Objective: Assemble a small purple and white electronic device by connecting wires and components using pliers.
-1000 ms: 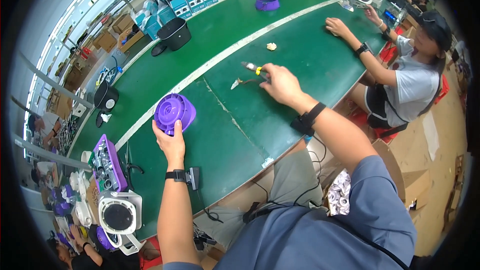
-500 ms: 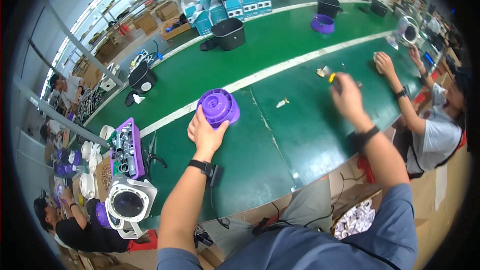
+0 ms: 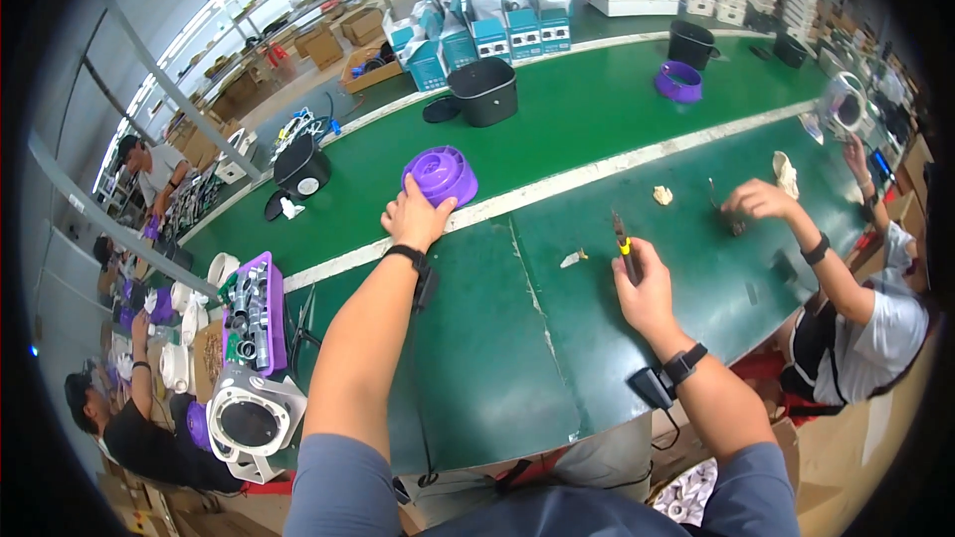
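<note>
The bare left hand (image 3: 418,219) is clasping, outstretched, well ahead of the blue-grey shirt (image 3: 542,521); the bare right hand (image 3: 648,288) is gripping nearer it.

Left grip (image 3: 415,219) holds purple part (image 3: 444,177) — right grip (image 3: 649,293) holds pliers (image 3: 624,240)

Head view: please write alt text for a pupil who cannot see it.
A person's left hand grips a purple part; the right hand holds a pliers-like tool above a green workbench. A purple tray stands at left.
</note>
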A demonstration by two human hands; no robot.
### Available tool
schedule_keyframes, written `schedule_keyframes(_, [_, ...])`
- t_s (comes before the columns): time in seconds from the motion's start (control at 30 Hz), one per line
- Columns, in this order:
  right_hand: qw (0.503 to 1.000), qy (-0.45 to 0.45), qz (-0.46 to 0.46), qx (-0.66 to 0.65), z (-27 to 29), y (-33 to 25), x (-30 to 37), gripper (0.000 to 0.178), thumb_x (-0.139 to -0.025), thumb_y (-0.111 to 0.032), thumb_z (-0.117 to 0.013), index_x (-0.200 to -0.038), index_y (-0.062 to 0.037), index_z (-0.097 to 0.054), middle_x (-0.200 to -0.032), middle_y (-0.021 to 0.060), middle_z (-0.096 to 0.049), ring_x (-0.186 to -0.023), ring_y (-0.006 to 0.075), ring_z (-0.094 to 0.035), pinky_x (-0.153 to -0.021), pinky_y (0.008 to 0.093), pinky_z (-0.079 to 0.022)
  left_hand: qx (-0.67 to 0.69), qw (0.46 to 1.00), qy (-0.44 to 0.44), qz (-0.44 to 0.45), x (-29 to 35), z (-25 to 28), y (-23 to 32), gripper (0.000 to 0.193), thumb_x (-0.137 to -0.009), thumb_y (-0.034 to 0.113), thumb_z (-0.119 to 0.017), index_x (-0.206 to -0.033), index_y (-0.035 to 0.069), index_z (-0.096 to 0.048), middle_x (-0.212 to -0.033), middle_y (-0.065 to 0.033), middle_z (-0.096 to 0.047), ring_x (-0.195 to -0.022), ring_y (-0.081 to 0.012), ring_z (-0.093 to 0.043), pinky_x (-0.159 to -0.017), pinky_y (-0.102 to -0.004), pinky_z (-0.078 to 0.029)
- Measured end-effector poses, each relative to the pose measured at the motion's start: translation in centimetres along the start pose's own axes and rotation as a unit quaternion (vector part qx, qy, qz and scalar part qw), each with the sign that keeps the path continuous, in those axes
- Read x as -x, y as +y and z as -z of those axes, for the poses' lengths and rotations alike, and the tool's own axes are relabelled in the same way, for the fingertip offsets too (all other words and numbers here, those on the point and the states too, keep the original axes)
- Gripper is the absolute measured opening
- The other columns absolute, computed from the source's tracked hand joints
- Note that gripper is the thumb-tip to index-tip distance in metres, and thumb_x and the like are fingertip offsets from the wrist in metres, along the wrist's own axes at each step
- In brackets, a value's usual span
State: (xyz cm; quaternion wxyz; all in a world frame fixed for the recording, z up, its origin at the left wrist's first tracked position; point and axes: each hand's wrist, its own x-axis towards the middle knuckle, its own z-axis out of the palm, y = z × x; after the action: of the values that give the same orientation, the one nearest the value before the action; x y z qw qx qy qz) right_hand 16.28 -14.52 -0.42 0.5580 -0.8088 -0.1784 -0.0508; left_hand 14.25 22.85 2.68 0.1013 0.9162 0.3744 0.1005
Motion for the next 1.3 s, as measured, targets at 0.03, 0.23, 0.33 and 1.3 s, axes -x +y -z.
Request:
schedule_keyframes(0.03, [1.0,0.003,0.004,0.004,-0.2,-0.2,0.0,0.032,-0.092,-0.011,-0.069,-0.119,0.0003,-0.059,-0.087,0.0129,-0.066,-0.077,0.0207,-0.064,-0.074,0.0339,-0.052,-0.002,1.0,0.007,0.01,-1.5,-0.7,-0.3,0.105,-0.08,0.058,-0.074,-0.157,0.007,-0.025,-0.14,-0.0241,-0.055,-0.13,-0.043,-0.05,-0.111,-0.0551,-0.033])
schedule_keyframes(0.23, [0.998,0.011,0.061,0.005,-0.9,0.7,-0.2,0.032,-0.093,-0.012,-0.069,-0.121,-0.0012,-0.059,-0.09,0.0158,-0.066,-0.079,0.0267,-0.066,-0.075,0.036,-0.053,0.32,0.946,0.056,-0.026,-1.5,-0.7,0.3,0.09,-0.088,0.04,-0.073,-0.154,-0.002,-0.027,-0.137,-0.0296,-0.057,-0.126,-0.0392,-0.059,-0.107,-0.0423,-0.046])
schedule_keyframes(0.33, [1.0,-0.011,0.01,0.009,-0.7,0.2,-0.3,0.031,-0.094,-0.011,-0.068,-0.121,-0.0007,-0.058,-0.092,0.0145,-0.067,-0.082,0.0241,-0.067,-0.077,0.0363,-0.053,0.439,0.897,0.01,-0.051,4.1,0.8,-1.6,0.071,-0.096,0.032,-0.067,-0.151,0.0,-0.035,-0.131,-0.0234,-0.062,-0.115,-0.0289,-0.064,-0.098,-0.0392,-0.051])
schedule_keyframes(1.3, [0.988,0.053,0.056,0.132,-1.8,0.9,-0.6,0.042,-0.091,-0.035,-0.065,-0.12,-0.0038,-0.063,-0.096,0.0193,-0.072,-0.091,0.0374,-0.07,-0.084,0.0431,-0.053,0.608,0.777,-0.115,0.117,18.2,2.6,-16.7,0.028,-0.103,0.019,-0.055,-0.115,-0.005,-0.056,-0.099,-0.0184,-0.068,-0.085,-0.0235,-0.072,-0.074,-0.0287,-0.062])
